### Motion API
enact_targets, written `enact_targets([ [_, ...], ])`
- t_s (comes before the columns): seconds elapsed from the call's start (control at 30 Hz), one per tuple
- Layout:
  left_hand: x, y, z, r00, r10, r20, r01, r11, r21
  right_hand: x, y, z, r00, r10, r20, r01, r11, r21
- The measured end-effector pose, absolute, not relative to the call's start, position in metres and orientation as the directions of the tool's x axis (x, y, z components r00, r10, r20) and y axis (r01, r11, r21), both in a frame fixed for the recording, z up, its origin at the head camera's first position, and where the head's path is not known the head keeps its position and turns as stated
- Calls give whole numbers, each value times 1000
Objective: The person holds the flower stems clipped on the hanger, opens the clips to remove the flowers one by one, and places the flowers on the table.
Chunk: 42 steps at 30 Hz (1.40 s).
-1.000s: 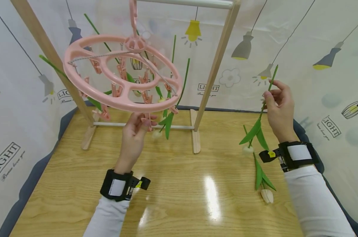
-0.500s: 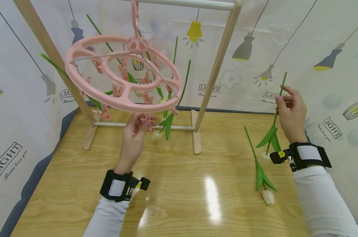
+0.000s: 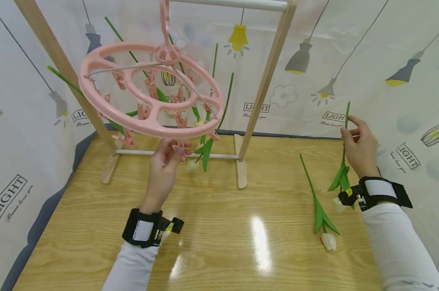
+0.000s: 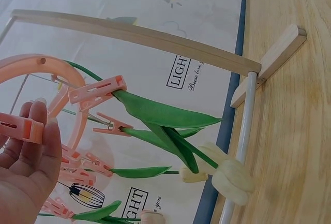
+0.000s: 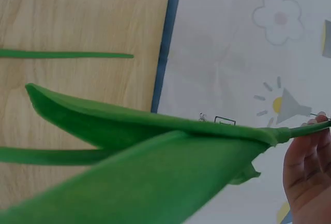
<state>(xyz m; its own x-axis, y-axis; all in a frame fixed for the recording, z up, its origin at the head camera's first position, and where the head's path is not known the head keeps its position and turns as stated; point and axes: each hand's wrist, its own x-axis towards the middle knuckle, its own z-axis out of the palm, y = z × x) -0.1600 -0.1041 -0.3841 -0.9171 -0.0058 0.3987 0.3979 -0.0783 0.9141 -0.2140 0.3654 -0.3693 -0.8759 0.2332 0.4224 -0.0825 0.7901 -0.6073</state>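
My left hand (image 3: 162, 161) grips a pink clothespin (image 4: 20, 129) under the front rim of a round pink clip hanger (image 3: 146, 125). Several white artificial tulips (image 4: 232, 180) hang from other clips of the hanger, blooms down and stems up. Off to the right, my right hand (image 3: 361, 147) pinches the green stem of another tulip (image 3: 341, 176) between thumb and fingers. This tulip points bloom down, its pale flower partly hidden behind the wrist camera. In the right wrist view its green leaves (image 5: 155, 177) fill the foreground. A loose tulip (image 3: 319, 214) lies on the table, left of the right wrist.
The hanger hangs by its hook from a wooden rack (image 3: 266, 81) with a white top bar (image 3: 234, 4) and feet on the wooden table (image 3: 219, 234). A cloth backdrop (image 3: 415, 121) printed with lamps stands behind and at both sides.
My right hand has moved right and then lower with the tulip, away from the loose one on the table. The left hand has stayed at the clothespin.
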Motion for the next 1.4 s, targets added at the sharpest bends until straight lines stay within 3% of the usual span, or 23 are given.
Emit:
enact_targets([
  [0.33, -161, -105, -386, -910, -7, 414, 414, -71, 908, -219, 386, -397, -902, 152, 404, -44, 898, -437],
  [0.57, -162, -105, -387, -906, -10, 423, 422, -72, 904, -217, 394, -408, -954, 60, 293, -42, 942, -332],
  [0.83, -162, -105, -387, -911, -10, 413, 412, -64, 909, -215, 392, -419, -994, 45, 98, 24, 978, -208],
  [1.1, -162, -105, -389, -904, -8, 427, 426, -62, 902, -215, 392, -440, -986, -37, 160, -65, 982, -175],
  [1.4, -162, -105, -390, -902, -9, 432, 432, -66, 900, -210, 388, -462, -998, -60, 24, -63, 981, -181],
])
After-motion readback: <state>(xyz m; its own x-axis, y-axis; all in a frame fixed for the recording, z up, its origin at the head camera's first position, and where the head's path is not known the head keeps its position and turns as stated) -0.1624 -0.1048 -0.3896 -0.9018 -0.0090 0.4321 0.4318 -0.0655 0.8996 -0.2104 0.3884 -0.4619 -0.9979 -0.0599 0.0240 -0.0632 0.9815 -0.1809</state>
